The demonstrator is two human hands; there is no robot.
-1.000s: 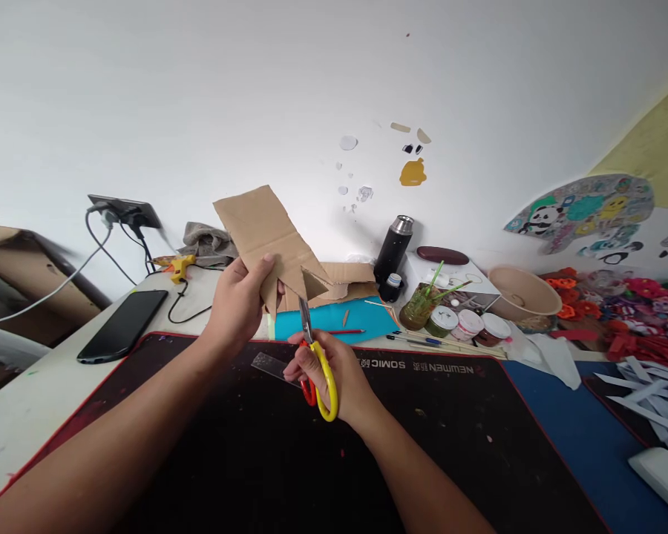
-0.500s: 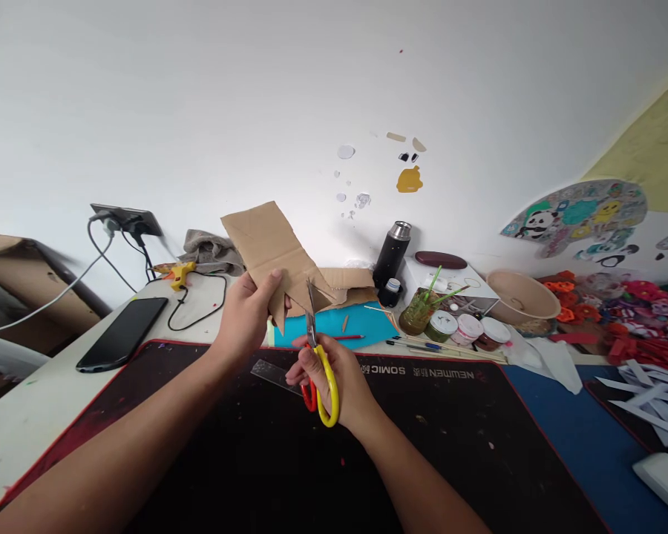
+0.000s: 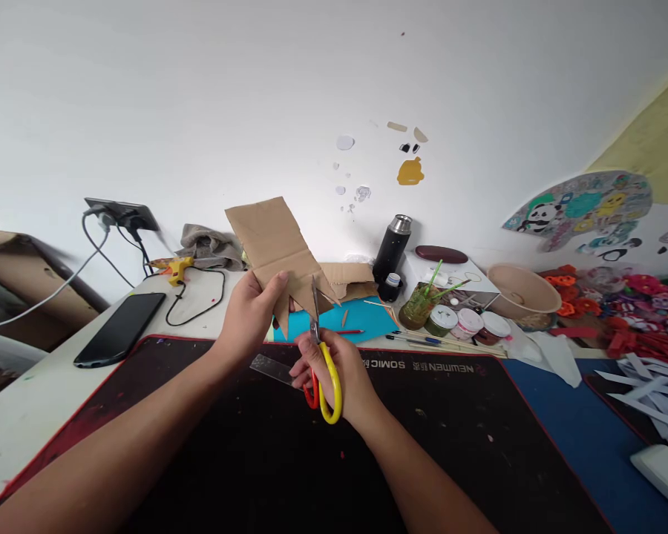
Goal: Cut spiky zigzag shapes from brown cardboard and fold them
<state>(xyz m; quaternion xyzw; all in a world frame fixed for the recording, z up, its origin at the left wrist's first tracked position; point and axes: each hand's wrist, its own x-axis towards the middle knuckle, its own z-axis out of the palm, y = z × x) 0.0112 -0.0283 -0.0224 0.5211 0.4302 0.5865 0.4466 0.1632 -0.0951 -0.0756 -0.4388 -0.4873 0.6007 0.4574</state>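
My left hand (image 3: 249,311) grips a brown piece of cardboard (image 3: 275,241) by its lower left part, thumb on the face. Pointed, zigzag cuts run along the cardboard's lower edge. In my right hand (image 3: 339,367) is a pair of scissors (image 3: 329,382) with one yellow and one red handle loop. The blades point up and lie at the cardboard's lower edge, between two of its points. Both hands are raised above a black desk mat (image 3: 289,460). Beneath them a clear ruler (image 3: 270,368) lies on the mat, partly hidden by the right hand.
Behind the hands lie a blue sheet (image 3: 306,324), a red pencil (image 3: 348,331) and more cardboard (image 3: 353,274). A black thermos (image 3: 393,248), paint jars (image 3: 442,320) and a brush jar (image 3: 416,308) stand right. Left are a phone (image 3: 119,330) and a yellow glue gun (image 3: 179,271).
The cardboard has turned slightly more upright and shifted a little right. The scissor blades look closer together at its lower edge. Both hands keep their holds.
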